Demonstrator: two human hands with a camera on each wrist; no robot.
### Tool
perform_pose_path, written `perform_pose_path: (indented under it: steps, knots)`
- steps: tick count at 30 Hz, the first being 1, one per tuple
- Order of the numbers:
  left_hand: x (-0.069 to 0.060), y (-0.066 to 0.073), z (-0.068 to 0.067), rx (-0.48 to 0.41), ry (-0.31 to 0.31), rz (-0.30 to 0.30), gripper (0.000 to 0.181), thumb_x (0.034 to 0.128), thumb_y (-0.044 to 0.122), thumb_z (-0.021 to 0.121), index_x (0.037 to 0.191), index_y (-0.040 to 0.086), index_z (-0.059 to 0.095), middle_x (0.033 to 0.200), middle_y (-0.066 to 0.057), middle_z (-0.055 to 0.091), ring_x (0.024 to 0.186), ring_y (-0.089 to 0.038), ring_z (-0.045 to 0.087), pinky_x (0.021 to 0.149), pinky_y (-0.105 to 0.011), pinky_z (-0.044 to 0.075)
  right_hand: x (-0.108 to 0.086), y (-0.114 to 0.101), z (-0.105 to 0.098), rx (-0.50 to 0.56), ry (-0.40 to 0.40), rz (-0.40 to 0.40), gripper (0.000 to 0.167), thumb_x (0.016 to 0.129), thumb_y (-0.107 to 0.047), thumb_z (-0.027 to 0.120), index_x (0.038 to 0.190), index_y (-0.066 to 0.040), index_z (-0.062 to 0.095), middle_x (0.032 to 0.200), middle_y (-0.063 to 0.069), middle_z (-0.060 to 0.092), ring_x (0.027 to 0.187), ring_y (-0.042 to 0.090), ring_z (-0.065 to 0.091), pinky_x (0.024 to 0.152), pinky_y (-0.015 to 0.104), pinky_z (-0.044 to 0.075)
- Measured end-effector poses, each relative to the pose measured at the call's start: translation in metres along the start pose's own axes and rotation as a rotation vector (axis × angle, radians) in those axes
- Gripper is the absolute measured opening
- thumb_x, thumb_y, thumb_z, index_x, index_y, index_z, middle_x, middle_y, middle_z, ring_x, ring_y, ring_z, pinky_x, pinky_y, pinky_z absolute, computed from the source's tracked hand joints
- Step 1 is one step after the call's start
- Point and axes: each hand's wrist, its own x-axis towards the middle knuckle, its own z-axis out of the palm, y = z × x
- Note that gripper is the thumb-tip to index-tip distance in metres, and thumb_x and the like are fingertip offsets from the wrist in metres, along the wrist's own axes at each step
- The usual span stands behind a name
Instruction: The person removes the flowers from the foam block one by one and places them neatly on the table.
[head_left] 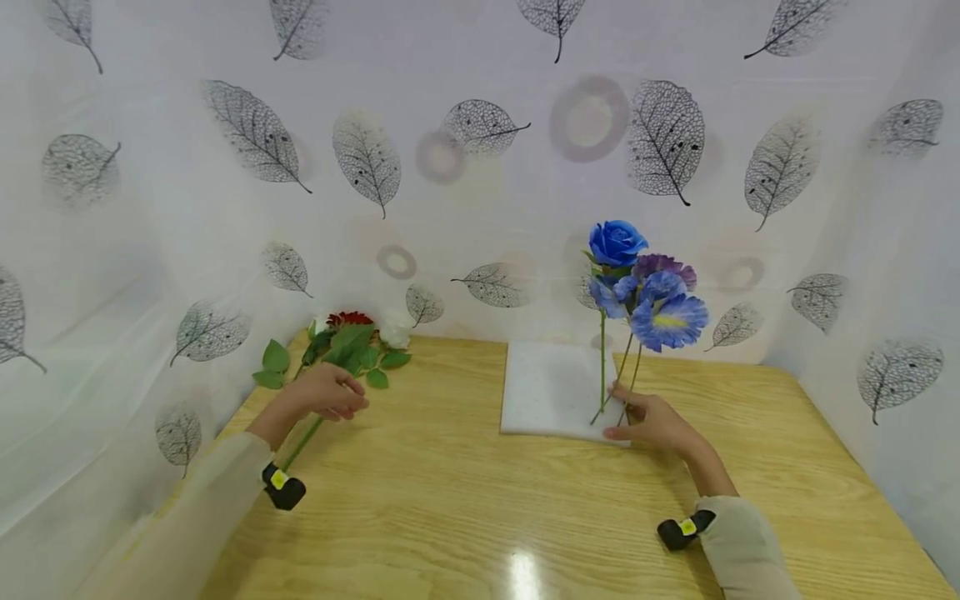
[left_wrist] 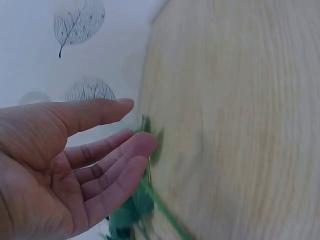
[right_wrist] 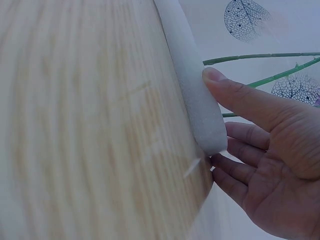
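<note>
A white foam board (head_left: 551, 387) lies flat on the table. Three artificial flowers stand upright in its right part: a blue rose (head_left: 617, 243), a blue iris-like flower (head_left: 667, 315) and a ruffled purple flower (head_left: 684, 271). My right hand (head_left: 656, 423) holds the board's right edge near the front corner, thumb and fingers close to the stems (right_wrist: 272, 79). At the left, my left hand (head_left: 326, 392) hovers with relaxed fingers and an empty palm above lying flowers. Among these are a red flower (head_left: 350, 318), a white flower (head_left: 395, 330) and green leaves (head_left: 348, 346).
The wooden table (head_left: 420, 500) reaches back to a white curtain (head_left: 465, 217) printed with leaf skeletons, which also hangs along both sides. A green stem (head_left: 302, 443) extends forward beneath my left hand.
</note>
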Motion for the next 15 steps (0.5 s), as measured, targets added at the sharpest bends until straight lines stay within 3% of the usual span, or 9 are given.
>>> perform_pose_path:
  steps: [6, 9, 15]
  knots:
    - [0.028, 0.03, 0.024, -0.059, 0.0, 0.077, 0.044, 0.0975, 0.019, 0.069, 0.13, -0.009, 0.061, 0.112, -0.025, 0.073, 0.093, -0.032, 0.074, 0.084, -0.045, 0.062, 0.0, 0.001, 0.0, 0.005, 0.006, -0.007, 0.088, 0.089, -0.033, 0.081, 0.156, 0.0, 0.035, 0.163, 0.028, 0.025, 0.147, 0.051, 0.03, 0.114, 0.063, 0.037]
    - [0.041, 0.043, 0.039, -0.094, 0.007, 0.16, 0.044, 0.0982, 0.018, 0.068, 0.131, -0.009, 0.06, 0.111, -0.026, 0.073, 0.096, -0.038, 0.074, 0.085, -0.048, 0.062, 0.001, 0.002, 0.0, 0.014, 0.003, -0.015, 0.088, 0.089, -0.032, 0.08, 0.156, 0.0, 0.034, 0.163, 0.029, 0.024, 0.147, 0.05, 0.029, 0.113, 0.062, 0.038]
    - [0.06, 0.076, 0.078, -0.099, 0.122, 0.31, 0.03, 0.0966, 0.02, 0.072, 0.121, 0.003, 0.069, 0.107, -0.016, 0.073, 0.1, -0.039, 0.071, 0.084, -0.048, 0.061, 0.001, 0.001, 0.0, 0.026, -0.001, -0.016, 0.087, 0.089, -0.031, 0.081, 0.156, 0.001, 0.035, 0.163, 0.028, 0.025, 0.147, 0.05, 0.028, 0.114, 0.061, 0.037]
